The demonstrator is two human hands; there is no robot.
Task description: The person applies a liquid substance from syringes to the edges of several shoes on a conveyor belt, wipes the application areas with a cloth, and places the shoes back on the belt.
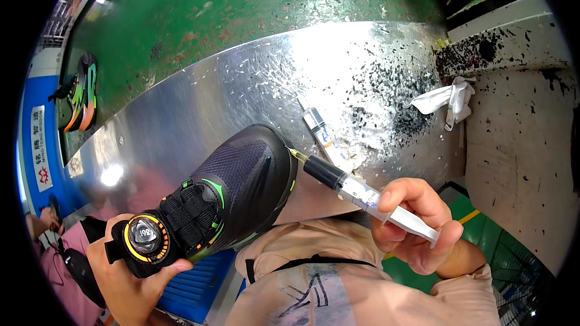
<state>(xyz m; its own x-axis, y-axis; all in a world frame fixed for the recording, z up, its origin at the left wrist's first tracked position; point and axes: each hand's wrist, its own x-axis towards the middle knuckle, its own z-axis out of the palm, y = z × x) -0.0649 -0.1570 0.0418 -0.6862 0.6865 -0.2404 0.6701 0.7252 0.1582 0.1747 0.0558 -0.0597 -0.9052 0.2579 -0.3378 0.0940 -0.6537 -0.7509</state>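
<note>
A black sports shoe [244, 169] with green accents lies tilted across the view, its toe pointing up and to the right. My left hand [133, 293] is closed around its ankle end, by a round dial [146, 238] with an orange-yellow ring. In my right hand [417, 223] is a clear syringe [356, 190] part filled with dark liquid. Its yellowish tip reaches the toe edge of the shoe, and the thumb is by the plunger. Beyond the toe, a second syringe-like clear tube [320, 130] lies on the metal worktop [241, 84].
Black specks and stains cover the worktop's right part. A crumpled white cloth [447, 102] rests by the stained board [513, 139] at right. Past the worktop runs a worn green surface [254, 3], with another colourful shoe [84, 93] at far left. Another person's hand [48, 218] shows at lower left.
</note>
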